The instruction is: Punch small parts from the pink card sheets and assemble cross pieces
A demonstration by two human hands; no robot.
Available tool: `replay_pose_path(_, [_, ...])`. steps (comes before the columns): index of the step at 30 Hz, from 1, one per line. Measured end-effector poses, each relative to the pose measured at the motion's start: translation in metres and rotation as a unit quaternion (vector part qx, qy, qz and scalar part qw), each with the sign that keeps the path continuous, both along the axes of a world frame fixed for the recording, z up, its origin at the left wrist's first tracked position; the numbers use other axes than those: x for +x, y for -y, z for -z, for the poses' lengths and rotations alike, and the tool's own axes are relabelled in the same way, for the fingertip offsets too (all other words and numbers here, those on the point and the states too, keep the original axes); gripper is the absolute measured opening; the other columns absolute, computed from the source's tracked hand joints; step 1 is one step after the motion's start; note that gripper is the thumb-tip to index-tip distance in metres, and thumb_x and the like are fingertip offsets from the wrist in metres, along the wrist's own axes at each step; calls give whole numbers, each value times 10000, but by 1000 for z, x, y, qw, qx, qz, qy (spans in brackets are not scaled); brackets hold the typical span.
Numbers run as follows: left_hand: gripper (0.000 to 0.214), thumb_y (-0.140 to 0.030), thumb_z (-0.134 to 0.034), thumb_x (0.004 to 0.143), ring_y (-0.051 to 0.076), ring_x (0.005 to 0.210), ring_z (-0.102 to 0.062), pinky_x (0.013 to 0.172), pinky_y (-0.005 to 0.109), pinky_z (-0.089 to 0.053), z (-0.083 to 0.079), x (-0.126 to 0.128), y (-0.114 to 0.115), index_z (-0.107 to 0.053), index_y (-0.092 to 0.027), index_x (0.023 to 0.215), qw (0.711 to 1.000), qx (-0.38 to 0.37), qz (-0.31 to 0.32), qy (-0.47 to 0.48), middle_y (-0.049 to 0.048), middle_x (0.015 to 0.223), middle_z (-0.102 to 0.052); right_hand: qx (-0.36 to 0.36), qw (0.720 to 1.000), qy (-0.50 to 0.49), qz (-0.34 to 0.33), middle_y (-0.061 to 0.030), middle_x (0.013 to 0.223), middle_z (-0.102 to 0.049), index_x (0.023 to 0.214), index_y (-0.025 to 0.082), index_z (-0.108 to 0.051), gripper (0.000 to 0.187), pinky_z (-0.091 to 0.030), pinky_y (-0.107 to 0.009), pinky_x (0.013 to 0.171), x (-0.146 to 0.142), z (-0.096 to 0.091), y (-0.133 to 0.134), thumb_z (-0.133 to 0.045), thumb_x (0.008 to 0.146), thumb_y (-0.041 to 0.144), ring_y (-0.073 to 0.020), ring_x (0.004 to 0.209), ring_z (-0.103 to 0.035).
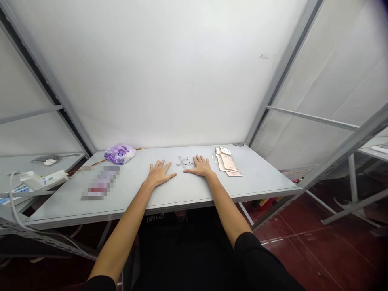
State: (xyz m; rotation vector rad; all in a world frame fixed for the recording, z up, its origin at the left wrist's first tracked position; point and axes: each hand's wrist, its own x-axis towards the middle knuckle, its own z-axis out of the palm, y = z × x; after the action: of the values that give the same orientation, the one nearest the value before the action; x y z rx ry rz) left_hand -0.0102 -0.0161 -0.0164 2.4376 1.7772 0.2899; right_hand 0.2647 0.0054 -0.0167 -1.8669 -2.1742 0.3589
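Note:
On the grey tabletop (182,190) my left hand (158,173) lies palm down with its fingers spread, holding nothing. To its right, my right hand (200,166) also rests flat, fingers apart and nothing in its grasp. Between the two, a little toward the wall, is a small cluster of dark-marked clear pieces (183,161); they are too small to name. The fingertips of my right hand lie close to this cluster. Right of that hand, several pinkish printed cards or packets (228,163) overlap, with tiny white bits (212,157) beside them.
A purple-and-white soft pack (119,154) stands at the back left, with a blurred-out flat object (101,182) in front of it. A white power strip (56,178) sits at the left edge. Metal posts (281,72) and a white wall panel (169,72) enclose the table.

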Motion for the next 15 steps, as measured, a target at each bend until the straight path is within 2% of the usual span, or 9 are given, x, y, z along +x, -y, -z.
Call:
replay_pose_path(5, [923,-865,-371,869,418,1568,-180,1220,680,-111,-2,1,1,-407,-299,1597,1000,-2,0,0,136,1697,-262,7,1000,-28,4,-195,1714,-174,1627,159,-286,1179,26,-582,1253,1,2,0,-593,747,880,-389,1596,-57])
replay_pose_path(7, [935,-872,-363,866,414,1571,-171,1224,675,-106,-2,1,1,-400,-296,1602,1000,-5,1,-1,137,1701,-251,39,993,-109,30,-184,1712,-190,1626,176,-283,1074,-29,-551,1268,2,2,-2,-598,813,804,-355,1591,-137])
replay_pose_path(8, [939,-873,-357,867,412,1573,-166,1224,674,-104,-3,0,2,-397,-294,1604,1000,-7,1,-2,138,1702,-246,66,979,-188,55,-180,1709,-204,1624,184,-285,1019,-93,-520,1274,2,2,-4,-601,843,757,-335,1571,-230])
replay_pose_path(10, [939,-872,-342,872,406,1576,-155,1227,670,-99,-3,0,1,-392,-291,1607,1000,-9,4,-4,139,1705,-236,121,917,-362,118,-192,1697,-221,1624,192,-268,929,-287,-444,1230,5,0,-9,-570,896,684,-289,1441,-477])
replay_pose_path(12, [933,-870,-334,874,402,1577,-155,1229,665,-95,-2,-1,1,-395,-293,1605,1000,-8,5,-3,135,1705,-239,155,832,-503,173,-203,1681,-233,1631,224,-218,846,-476,-386,1087,10,-3,-14,-477,951,656,-234,1216,-667])
replay_pose_path(15, [923,-863,-348,875,404,1575,-164,1230,664,-101,-3,-1,1,-404,-294,1601,1000,-7,4,-1,133,1703,-246,185,687,-673,205,-175,1663,-249,1617,332,-173,707,-582,-352,894,20,-12,-18,-362,1001,625,-168,969,-753])
